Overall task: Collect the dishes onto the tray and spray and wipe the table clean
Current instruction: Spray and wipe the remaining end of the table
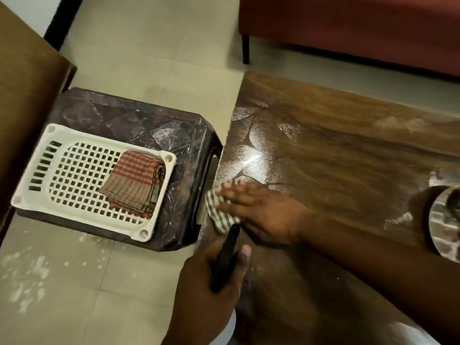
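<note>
Wiping at the near-left corner of the wet, streaked surface (348, 150), the right hand (258, 210) lay flat on the striped cloth (219, 217). Its fingers were straight and spread, pointing toward the dark plastic stool (139, 115), and the forearm reached in from the right. That grip curled round nothing; it only pressed the cloth down.

The danger, as I read it, was the edge. Part of the cloth sat right at the corner, so one more push leftward could have sent it over and into the gap beside the stool.

The left hand (211, 290) came up from below, its grip wrapped round a black handle (224, 260) with the thumb laid along it. That was probably the sprayer, though its body was hidden. Its tip sat just beside the cloth, so a return stroke could have knocked it.

A round patterned dish (443, 220) sat at the far right of the surface, close to the right forearm, where a wide sweep might have clipped it. The white slotted tray (32, 185) was on the stool, well apart from the dish, carrying only a folded checked cloth (135, 183). White splashes (27, 277) dotted the floor to the left, a likely slip hazard.
</note>
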A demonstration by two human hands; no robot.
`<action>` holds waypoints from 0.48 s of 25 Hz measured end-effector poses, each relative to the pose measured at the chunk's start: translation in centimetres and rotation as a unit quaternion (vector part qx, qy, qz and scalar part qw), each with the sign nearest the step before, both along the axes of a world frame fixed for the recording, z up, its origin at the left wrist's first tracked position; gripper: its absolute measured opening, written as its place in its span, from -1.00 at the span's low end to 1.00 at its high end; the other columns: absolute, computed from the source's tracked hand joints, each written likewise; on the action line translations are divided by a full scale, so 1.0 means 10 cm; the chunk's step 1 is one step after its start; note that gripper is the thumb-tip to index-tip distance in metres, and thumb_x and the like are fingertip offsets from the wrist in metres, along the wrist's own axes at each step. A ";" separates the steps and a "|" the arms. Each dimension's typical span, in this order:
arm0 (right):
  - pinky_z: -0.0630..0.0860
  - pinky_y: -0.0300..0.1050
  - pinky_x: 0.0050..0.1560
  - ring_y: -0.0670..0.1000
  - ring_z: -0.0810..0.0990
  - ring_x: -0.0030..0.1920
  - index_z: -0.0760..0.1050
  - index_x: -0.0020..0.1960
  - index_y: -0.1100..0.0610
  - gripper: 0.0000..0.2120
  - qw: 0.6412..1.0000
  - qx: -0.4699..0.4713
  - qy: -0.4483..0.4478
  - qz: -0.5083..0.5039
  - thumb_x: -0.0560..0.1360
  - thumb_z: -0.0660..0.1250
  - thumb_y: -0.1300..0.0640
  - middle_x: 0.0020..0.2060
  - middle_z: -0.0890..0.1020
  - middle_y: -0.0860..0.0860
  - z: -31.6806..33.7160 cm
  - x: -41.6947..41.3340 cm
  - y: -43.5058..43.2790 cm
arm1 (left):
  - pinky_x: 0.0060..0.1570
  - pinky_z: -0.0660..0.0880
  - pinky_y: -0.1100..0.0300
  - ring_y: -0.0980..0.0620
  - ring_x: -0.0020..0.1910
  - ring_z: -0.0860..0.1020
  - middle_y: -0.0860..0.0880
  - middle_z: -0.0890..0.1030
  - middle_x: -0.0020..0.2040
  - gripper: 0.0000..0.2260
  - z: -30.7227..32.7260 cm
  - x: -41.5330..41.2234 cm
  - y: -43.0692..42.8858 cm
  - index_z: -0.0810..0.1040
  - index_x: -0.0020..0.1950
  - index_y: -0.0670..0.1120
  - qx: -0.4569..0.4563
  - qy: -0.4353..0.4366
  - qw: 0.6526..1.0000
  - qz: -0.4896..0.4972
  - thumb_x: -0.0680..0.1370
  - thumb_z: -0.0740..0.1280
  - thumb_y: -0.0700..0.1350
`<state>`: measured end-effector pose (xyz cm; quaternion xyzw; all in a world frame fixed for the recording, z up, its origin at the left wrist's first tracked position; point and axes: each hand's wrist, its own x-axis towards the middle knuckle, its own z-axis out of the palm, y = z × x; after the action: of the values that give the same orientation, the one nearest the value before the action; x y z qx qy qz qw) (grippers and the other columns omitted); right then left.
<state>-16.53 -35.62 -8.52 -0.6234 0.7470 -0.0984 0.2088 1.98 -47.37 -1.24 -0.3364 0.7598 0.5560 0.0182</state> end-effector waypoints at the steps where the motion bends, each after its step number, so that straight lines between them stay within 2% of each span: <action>1: 0.10 0.10 0.68 0.05 0.03 0.72 0.20 0.69 0.01 -0.44 0.998 0.006 0.013 0.056 0.70 0.12 -0.02 0.71 0.14 0.02 0.00 0.13 0.27 | -0.31 0.42 0.38 0.19 -0.43 0.55 0.12 0.56 -0.46 -0.78 0.00 0.02 0.01 0.58 -0.31 0.24 -0.007 0.002 1.000 -0.026 0.45 0.43 0.30; 2: 0.12 0.09 0.67 0.03 0.04 0.72 0.22 0.69 0.01 -0.44 0.998 0.011 0.015 0.065 0.70 0.13 -0.02 0.71 0.16 0.02 -0.01 0.15 0.56 | -0.31 0.43 0.36 0.17 -0.42 0.55 0.12 0.56 -0.46 -0.78 0.01 0.04 0.03 0.58 -0.32 0.23 -0.005 0.004 0.999 -0.053 0.48 0.44 0.26; 3: 0.17 0.10 0.66 0.04 0.07 0.71 0.23 0.68 0.01 -0.45 1.000 0.012 0.019 0.020 0.71 0.14 -0.03 0.70 0.18 0.03 -0.04 0.13 0.85 | -0.31 0.46 0.30 0.12 -0.40 0.57 0.08 0.56 -0.45 -0.75 0.00 0.07 0.05 0.58 -0.31 0.17 0.005 0.005 0.997 -0.074 0.50 0.43 0.25; 4: 0.21 0.12 0.64 0.05 0.11 0.70 0.23 0.68 0.01 -0.45 0.997 0.013 0.031 -0.072 0.71 0.13 -0.03 0.69 0.20 0.05 -0.05 0.13 1.15 | -0.30 0.49 0.20 0.06 -0.39 0.58 0.02 0.56 -0.43 -0.70 0.01 0.13 0.08 0.58 -0.29 0.11 0.018 0.006 0.996 -0.090 0.50 0.42 0.27; 5: 0.24 0.14 0.63 0.06 0.15 0.70 0.24 0.68 0.02 -0.45 0.978 0.006 0.044 -0.204 0.71 0.13 -0.04 0.69 0.22 0.07 -0.04 0.15 1.42 | -0.28 0.51 0.09 0.02 -0.40 0.58 -0.03 0.55 -0.43 -0.66 0.03 0.18 0.13 0.57 -0.29 0.06 0.033 0.004 0.994 -0.105 0.50 0.40 0.29; 6: 0.25 0.16 0.62 0.07 0.17 0.69 0.25 0.68 0.03 -0.45 0.935 -0.011 0.045 -0.352 0.70 0.12 -0.03 0.68 0.24 0.08 -0.03 0.20 1.61 | -0.27 0.51 0.02 -0.01 -0.41 0.56 -0.04 0.53 -0.44 -0.62 0.04 0.22 0.17 0.55 -0.30 0.04 0.045 -0.003 0.992 -0.120 0.49 0.39 0.31; 7: 0.22 0.15 0.64 0.08 0.19 0.68 0.28 0.67 0.05 -0.44 0.866 -0.027 0.035 -0.498 0.68 0.11 -0.02 0.67 0.26 0.08 -0.04 0.31 1.70 | -0.27 0.49 -0.02 -0.03 -0.42 0.54 -0.02 0.49 -0.46 -0.58 0.05 0.26 0.22 0.52 -0.33 0.02 0.053 -0.014 0.989 -0.137 0.49 0.39 0.33; 8: 0.19 0.13 0.66 0.09 0.21 0.68 0.30 0.65 0.07 -0.45 0.790 -0.036 0.026 -0.612 0.67 0.12 0.01 0.67 0.27 0.09 -0.07 0.47 1.67 | -0.30 0.46 -0.04 -0.02 -0.46 0.50 0.01 0.45 -0.49 -0.53 0.06 0.28 0.27 0.49 -0.36 -0.02 0.057 -0.023 0.986 -0.157 0.50 0.40 0.34; 9: 0.15 0.09 0.67 0.11 0.21 0.67 0.31 0.65 0.08 -0.45 0.743 -0.036 0.014 -0.669 0.67 0.13 0.04 0.66 0.28 0.10 -0.08 0.68 1.60 | -0.34 0.41 -0.04 0.01 -0.49 0.44 0.03 0.40 -0.52 -0.47 0.06 0.30 0.32 0.44 -0.38 -0.06 0.059 -0.028 0.982 -0.177 0.52 0.41 0.34; 10: 0.15 0.06 0.67 0.12 0.21 0.67 0.31 0.65 0.08 -0.46 0.750 -0.027 0.006 -0.661 0.67 0.15 0.07 0.66 0.28 0.10 -0.07 0.92 1.53 | -0.37 0.34 -0.01 0.04 -0.52 0.39 0.04 0.35 -0.54 -0.45 0.05 0.31 0.37 0.39 -0.38 -0.07 0.059 -0.032 0.978 -0.197 0.55 0.42 0.32; 11: 0.14 0.04 0.67 0.11 0.19 0.68 0.29 0.65 0.06 -0.45 0.808 -0.012 0.005 -0.589 0.66 0.17 0.08 0.67 0.26 0.09 -0.06 1.16 1.52 | -0.38 0.29 0.02 0.06 -0.52 0.35 0.04 0.32 -0.54 -0.47 0.05 0.32 0.40 0.36 -0.37 -0.06 0.053 -0.038 0.973 -0.220 0.57 0.43 0.27; 12: 0.13 0.02 0.67 0.09 0.16 0.69 0.27 0.66 0.04 -0.44 0.881 0.001 0.009 -0.474 0.67 0.18 0.07 0.69 0.23 0.07 -0.01 1.39 1.58 | -0.36 0.26 0.04 0.07 -0.51 0.33 0.04 0.31 -0.53 -0.51 0.05 0.33 0.45 0.36 -0.36 -0.04 0.042 -0.045 0.967 -0.247 0.58 0.43 0.22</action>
<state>-2.62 -19.86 -8.60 -0.1960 0.9552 -0.1791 0.1307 5.32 -42.90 -0.72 -0.1620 0.7936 0.5501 0.2035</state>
